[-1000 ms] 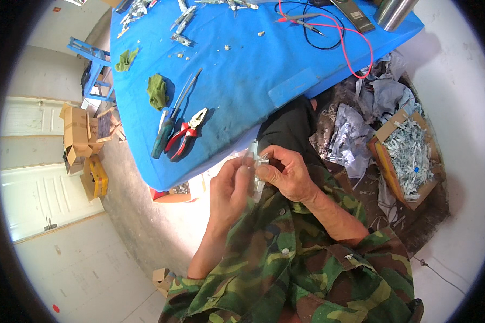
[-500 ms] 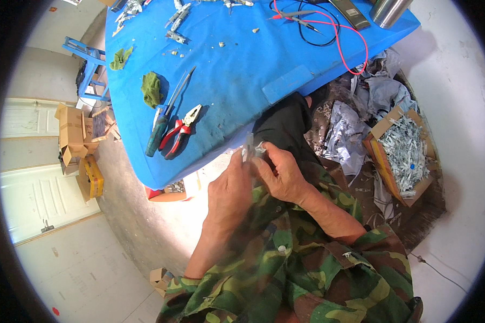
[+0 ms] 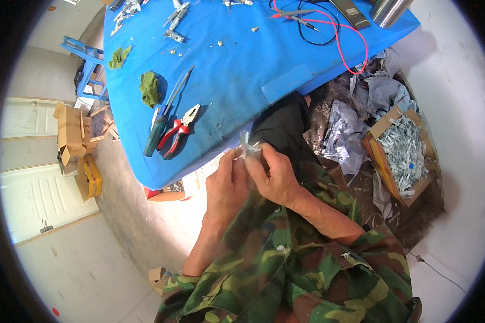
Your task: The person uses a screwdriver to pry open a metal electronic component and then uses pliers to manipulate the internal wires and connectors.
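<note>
Over my lap, just off the near edge of the blue-covered table (image 3: pixel 226 81), both hands grip one small grey metal part (image 3: pixel 246 141) with an upright prong and a side arm. My left hand (image 3: pixel 225 180) pinches its left side between thumb and fingers. On the other side my right hand (image 3: pixel 275 175) is closed round the side arm, thumb in front. The fingers hide the part's lower end. Nearest on the table lie red-handled pliers (image 3: pixel 179 132) with jaws apart and a screwdriver (image 3: pixel 157 132) with a dark green handle.
Green cloths (image 3: pixel 151 89) and several metal pieces (image 3: pixel 177 21) lie on the table. Red and black test leads (image 3: pixel 337 32) and a steel cylinder (image 3: pixel 389 12) are at far right. A carton of metal parts (image 3: pixel 404 156) stands on the right, beside grey plastic wrapping (image 3: pixel 342 140).
The metal part has turned slightly in my fingers, and its side arm shows more clearly. My hands have shifted a little to the left; both still hold it.
</note>
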Tool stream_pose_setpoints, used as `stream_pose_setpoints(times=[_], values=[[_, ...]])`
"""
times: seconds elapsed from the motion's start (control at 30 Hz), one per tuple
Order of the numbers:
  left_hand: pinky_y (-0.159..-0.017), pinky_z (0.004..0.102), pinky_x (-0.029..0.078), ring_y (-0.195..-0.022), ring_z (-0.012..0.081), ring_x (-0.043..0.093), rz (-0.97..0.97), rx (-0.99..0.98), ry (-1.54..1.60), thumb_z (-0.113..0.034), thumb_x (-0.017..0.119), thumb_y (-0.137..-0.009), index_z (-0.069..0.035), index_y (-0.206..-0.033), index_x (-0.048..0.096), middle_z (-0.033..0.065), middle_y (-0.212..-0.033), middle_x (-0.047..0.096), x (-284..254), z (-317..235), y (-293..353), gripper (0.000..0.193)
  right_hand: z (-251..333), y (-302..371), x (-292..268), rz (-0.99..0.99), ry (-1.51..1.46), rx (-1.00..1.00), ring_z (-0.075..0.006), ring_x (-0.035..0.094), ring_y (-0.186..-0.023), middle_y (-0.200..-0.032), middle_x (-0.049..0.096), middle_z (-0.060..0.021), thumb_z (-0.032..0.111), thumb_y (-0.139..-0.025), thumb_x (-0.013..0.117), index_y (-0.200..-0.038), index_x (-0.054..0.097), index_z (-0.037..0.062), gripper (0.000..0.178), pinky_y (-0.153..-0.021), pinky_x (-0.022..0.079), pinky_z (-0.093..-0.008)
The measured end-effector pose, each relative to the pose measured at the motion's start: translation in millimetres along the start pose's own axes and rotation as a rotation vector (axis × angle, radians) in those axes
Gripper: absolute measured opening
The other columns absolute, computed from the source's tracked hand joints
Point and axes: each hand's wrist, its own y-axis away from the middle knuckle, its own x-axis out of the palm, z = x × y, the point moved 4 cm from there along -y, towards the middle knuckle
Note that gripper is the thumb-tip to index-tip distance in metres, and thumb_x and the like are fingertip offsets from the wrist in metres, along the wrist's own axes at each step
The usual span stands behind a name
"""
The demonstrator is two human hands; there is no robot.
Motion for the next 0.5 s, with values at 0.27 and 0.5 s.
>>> stream_pose_setpoints(times=[0.27, 0.5], values=[[-0.064, 0.0300, 0.056, -0.071, 0.0156, 0.070, -0.052, -0.003, 0.111, -0.011, 0.064, -0.102, 0.002, -0.115, 0.064, 0.0112, -0.089, 0.073, 2, 3, -8, 0.018, -12, 5, 9, -0.037, -0.044, 0.012, -0.0390, 0.069, -0.077, -0.084, 0.067, -0.0210, 0.024, -0.105, 0.059, -0.110, 0.052, -0.0023, 0.028, -0.066, 0.051, -0.0440], [-0.071, 0.0374, 0.058, -0.078, 0.0312, 0.074, -0.102, 0.147, -0.138, -0.011, 0.064, -0.101, 0.002, -0.119, 0.064, 0.0218, -0.095, 0.073, 6, -11, -4, 0.023, -19, 7, 10, 0.001, 0.004, 0.048, -0.0480, 0.064, -0.074, -0.078, 0.063, -0.0258, 0.025, -0.108, 0.053, -0.110, 0.051, -0.0004, 0.025, -0.061, 0.049, -0.0465]])
